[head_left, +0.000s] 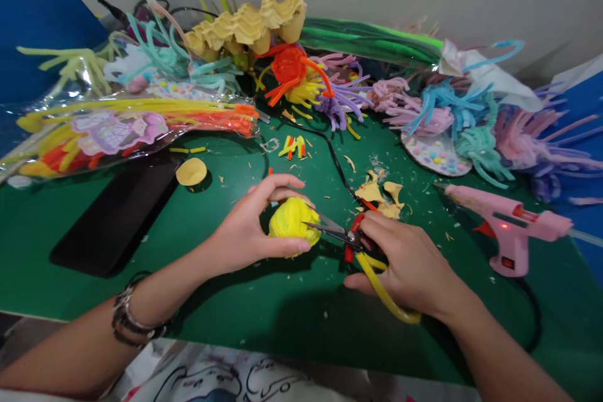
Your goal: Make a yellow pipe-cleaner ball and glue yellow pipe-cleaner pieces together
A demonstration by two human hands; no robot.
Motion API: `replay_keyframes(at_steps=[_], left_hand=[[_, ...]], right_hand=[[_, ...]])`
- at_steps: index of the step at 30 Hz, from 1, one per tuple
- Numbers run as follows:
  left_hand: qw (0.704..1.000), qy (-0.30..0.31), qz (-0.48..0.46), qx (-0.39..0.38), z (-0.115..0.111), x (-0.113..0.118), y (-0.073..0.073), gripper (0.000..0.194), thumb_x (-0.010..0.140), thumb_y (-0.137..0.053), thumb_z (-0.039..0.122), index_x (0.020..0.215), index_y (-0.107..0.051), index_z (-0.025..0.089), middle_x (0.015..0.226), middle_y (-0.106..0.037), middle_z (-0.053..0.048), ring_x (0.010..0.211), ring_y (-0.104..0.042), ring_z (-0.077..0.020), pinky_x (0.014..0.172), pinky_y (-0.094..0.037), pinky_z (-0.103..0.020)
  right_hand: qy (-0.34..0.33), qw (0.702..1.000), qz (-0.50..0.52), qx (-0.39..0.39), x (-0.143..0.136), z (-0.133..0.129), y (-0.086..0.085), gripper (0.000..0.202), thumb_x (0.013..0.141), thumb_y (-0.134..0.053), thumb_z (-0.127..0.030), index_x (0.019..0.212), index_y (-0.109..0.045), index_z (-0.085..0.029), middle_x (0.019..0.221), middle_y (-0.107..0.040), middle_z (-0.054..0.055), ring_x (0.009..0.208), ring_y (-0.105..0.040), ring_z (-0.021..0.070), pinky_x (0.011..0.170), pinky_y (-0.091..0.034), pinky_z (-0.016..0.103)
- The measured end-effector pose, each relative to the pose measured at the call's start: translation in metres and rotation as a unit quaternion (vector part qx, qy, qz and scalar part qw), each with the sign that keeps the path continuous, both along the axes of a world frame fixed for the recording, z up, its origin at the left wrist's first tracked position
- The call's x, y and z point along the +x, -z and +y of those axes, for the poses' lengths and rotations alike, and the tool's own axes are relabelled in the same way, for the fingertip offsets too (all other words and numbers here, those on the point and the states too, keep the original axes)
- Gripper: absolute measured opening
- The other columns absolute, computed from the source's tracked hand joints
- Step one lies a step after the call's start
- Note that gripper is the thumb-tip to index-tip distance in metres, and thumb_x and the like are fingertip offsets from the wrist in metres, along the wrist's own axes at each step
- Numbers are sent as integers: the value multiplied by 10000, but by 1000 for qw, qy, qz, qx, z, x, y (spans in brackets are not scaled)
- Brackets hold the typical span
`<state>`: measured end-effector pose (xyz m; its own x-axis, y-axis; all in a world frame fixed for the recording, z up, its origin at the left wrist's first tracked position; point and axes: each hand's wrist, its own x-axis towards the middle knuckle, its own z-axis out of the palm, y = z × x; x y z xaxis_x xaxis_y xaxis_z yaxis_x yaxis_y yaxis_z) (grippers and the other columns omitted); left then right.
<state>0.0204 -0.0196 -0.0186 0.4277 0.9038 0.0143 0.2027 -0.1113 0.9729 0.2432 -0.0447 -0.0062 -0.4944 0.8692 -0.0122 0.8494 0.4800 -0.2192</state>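
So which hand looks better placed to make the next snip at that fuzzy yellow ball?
The right hand, probably. It already grips the scissors, whose blades point at the yellow ball. The left hand is wrapped around the ball, steadying it above the green table.

Both hands — left (249, 226), right (405, 260) — fingers curled, closed

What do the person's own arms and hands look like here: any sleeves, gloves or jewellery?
Both forearms are bare, with no sleeves in view and no gloves. The left hand has a stack of dark and silvery beaded bracelets around its wrist. The right hand shows no ring, watch or band on the parts visible. Fingernails look short and unpainted.
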Motion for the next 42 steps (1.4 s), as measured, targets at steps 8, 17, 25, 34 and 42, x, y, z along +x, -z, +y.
replay_keyframes(at_steps=[8,17,25,34,42], left_hand=[[978,-4,159,132,0,3,6,405,676,-644,348,1026,-480,227,1071,-608,-42,1002,-540,-217,862,-284,-328],[958,12,209,194,4,1,11,328,711,-600,399,978,-523,226,1102,-613,-48,980,-559,-213,815,-248,-301],[946,22,219,239,4,3,10,250,740,-585,380,921,-535,214,1060,-632,-45,978,-563,-192,772,-235,-280],[938,49,208,274,5,1,14,236,752,-571,392,902,-536,212,1053,-633,-38,945,-572,-190,755,-244,-287],[920,56,231,311,4,0,14,246,786,-514,424,897,-540,206,1033,-632,-42,906,-580,-167,750,-238,-288]], right_hand=[[100,988,71,91,5,5,5,430,762,-376,-601,615,-381,-196,569,-416,-12,487,-411,112,459,-292,212],[91,987,99,90,3,5,6,442,761,-373,-601,589,-373,-194,548,-407,-16,486,-392,106,455,-276,207],[86,989,88,87,2,5,8,450,750,-378,-617,588,-359,-198,549,-407,-15,490,-395,110,459,-264,210],[84,990,85,78,2,5,8,457,741,-383,-627,586,-344,-199,538,-380,-27,476,-370,102,455,-256,206],[85,990,83,76,3,5,9,457,739,-384,-628,584,-334,-201,541,-378,-25,477,-365,104,459,-256,207]])
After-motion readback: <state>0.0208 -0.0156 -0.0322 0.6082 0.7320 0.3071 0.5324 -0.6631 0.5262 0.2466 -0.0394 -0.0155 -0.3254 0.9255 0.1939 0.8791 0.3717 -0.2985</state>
